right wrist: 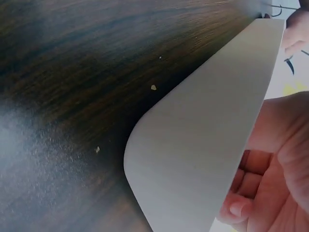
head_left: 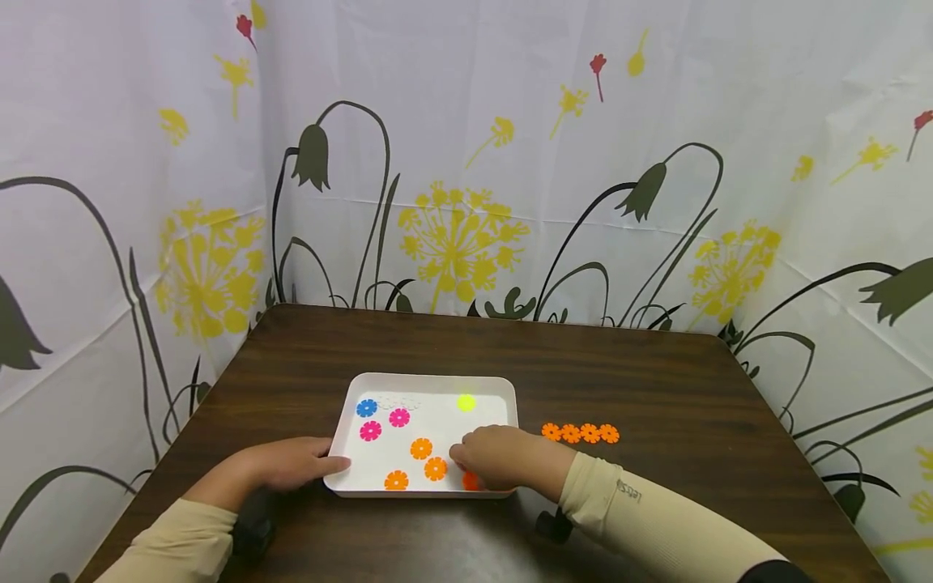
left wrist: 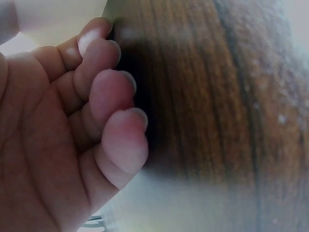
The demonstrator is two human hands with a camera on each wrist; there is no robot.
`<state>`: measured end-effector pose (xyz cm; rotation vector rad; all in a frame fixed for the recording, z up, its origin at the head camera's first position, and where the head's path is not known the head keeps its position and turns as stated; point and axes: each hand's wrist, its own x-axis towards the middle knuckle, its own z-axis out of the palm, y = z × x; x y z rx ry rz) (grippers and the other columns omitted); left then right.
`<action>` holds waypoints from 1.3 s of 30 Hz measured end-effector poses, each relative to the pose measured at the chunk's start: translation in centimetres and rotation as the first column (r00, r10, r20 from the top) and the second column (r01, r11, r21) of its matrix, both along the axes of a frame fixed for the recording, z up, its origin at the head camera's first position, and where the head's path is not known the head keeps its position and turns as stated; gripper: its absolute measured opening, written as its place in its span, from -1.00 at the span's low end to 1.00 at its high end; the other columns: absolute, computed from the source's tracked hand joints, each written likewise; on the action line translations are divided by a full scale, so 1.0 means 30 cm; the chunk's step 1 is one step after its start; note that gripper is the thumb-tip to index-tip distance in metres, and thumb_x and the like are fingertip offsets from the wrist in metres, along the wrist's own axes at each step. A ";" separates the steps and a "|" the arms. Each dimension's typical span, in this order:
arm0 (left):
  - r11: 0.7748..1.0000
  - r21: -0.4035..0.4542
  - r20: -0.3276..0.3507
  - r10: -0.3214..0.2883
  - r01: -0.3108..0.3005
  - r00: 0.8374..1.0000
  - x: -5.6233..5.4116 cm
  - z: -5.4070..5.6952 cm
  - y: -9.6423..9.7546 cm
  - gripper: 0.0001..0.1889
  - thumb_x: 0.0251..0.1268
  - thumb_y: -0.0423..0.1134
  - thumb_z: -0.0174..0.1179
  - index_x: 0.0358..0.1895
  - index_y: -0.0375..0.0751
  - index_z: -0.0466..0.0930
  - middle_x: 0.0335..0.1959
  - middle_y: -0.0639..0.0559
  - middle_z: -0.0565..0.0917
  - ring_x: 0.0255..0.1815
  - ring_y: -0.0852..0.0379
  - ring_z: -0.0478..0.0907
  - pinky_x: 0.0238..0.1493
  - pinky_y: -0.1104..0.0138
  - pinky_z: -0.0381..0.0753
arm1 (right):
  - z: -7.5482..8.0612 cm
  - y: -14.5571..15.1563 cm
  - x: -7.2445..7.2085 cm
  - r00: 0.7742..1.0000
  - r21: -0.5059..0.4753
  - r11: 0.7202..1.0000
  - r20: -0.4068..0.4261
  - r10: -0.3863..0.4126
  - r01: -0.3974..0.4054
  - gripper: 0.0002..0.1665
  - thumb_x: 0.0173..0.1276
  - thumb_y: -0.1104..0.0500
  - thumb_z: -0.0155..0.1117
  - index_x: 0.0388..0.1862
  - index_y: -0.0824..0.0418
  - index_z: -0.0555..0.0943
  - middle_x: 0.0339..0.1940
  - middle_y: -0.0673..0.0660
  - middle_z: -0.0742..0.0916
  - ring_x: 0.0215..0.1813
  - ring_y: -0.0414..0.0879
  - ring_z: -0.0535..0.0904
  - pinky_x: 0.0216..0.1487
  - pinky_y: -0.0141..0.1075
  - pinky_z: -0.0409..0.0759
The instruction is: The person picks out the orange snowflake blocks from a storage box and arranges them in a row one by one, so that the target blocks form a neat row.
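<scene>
A white tray [head_left: 430, 409] stands on the table, holding flat, notched plastic discs. My left hand [head_left: 295, 463] grips its left edge near the front corner, thumb over the rim; in the left wrist view its fingers [left wrist: 123, 140] curl beside the tabletop. My right hand [head_left: 503, 455] reaches down into the tray's right side with bent fingers. An orange disc [head_left: 470, 482] shows partly under it, and another orange disc [head_left: 435, 469] lies just left of the fingertips. The tray wall [right wrist: 193, 130] hides part of those fingers in the right wrist view, so I cannot tell whether they pinch a disc.
Elsewhere in the tray lie a blue disc [head_left: 367, 408], two pink discs [head_left: 399, 417], a yellow-green disc [head_left: 466, 402] and more orange discs [head_left: 421, 448]. Right of the tray, a row of orange discs [head_left: 580, 433] lies on the dark wooden table [head_left: 619, 364]. A flowered curtain [head_left: 452, 121] hangs behind.
</scene>
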<state>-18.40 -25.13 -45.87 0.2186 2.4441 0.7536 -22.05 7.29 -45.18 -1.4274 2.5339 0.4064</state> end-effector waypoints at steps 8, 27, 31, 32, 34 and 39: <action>1.000 0.030 -0.009 -0.007 0.008 1.000 0.007 0.001 0.000 -0.33 0.38 0.11 0.13 0.34 -0.34 0.37 0.23 -0.24 0.52 0.20 -0.19 0.46 0.34 -0.22 0.29 | -0.010 0.011 -0.007 0.998 -0.059 0.998 0.069 -0.006 0.010 -0.70 0.24 0.10 0.43 -0.12 -0.06 0.51 -0.37 -0.13 0.53 -0.37 -0.22 0.41 -0.32 -0.45 0.43; 0.999 0.037 -0.023 -0.014 0.015 1.000 0.008 0.003 -0.001 -0.37 0.39 0.08 0.13 0.33 -0.31 0.38 0.21 -0.22 0.53 0.20 -0.17 0.46 0.33 -0.22 0.29 | 0.088 0.145 -0.074 0.966 -0.595 0.783 0.255 -0.033 0.183 -0.97 0.41 0.13 0.28 -0.20 -0.01 0.62 -0.38 -0.16 0.71 -0.37 -0.33 0.55 -0.29 -0.49 0.56; 0.999 0.039 -0.015 -0.008 0.009 1.000 0.009 -0.002 -0.004 -0.36 0.39 0.09 0.13 0.34 -0.30 0.37 0.23 -0.21 0.52 0.20 -0.17 0.45 0.34 -0.22 0.29 | 0.125 0.227 -0.084 0.938 -0.750 0.598 0.345 -0.014 0.285 -0.97 0.43 0.15 0.24 -0.19 0.04 0.61 -0.36 -0.03 0.76 -0.34 -0.20 0.67 -0.23 -0.39 0.66; 0.999 0.040 -0.012 -0.008 0.009 1.000 0.010 -0.003 -0.004 -0.36 0.39 0.09 0.13 0.35 -0.31 0.36 0.23 -0.22 0.52 0.20 -0.17 0.45 0.33 -0.23 0.29 | 0.131 0.246 -0.084 0.934 -0.778 0.551 0.356 -0.009 0.302 -0.96 0.43 0.14 0.24 -0.18 0.05 0.60 -0.36 0.00 0.76 -0.34 -0.15 0.68 -0.23 -0.37 0.67; 0.999 0.036 -0.003 0.001 -0.001 1.000 0.011 -0.007 -0.005 -0.35 0.38 0.09 0.14 0.36 -0.29 0.36 0.24 -0.21 0.51 0.21 -0.17 0.45 0.33 -0.23 0.29 | 0.138 0.280 -0.081 0.930 -0.826 0.458 0.367 -0.003 0.328 -0.95 0.44 0.16 0.23 -0.16 0.06 0.58 -0.34 0.05 0.77 -0.33 -0.09 0.70 -0.22 -0.34 0.70; 1.000 0.025 0.006 0.017 -0.017 1.000 0.006 -0.008 -0.004 -0.33 0.37 0.12 0.14 0.37 -0.28 0.36 0.27 -0.21 0.50 0.24 -0.17 0.44 0.35 -0.22 0.28 | 0.160 0.357 -0.081 0.943 -0.913 0.257 0.332 0.024 0.315 -0.80 0.45 0.31 0.17 0.00 0.15 0.58 -0.28 0.14 0.78 -0.29 -0.04 0.73 -0.23 -0.30 0.71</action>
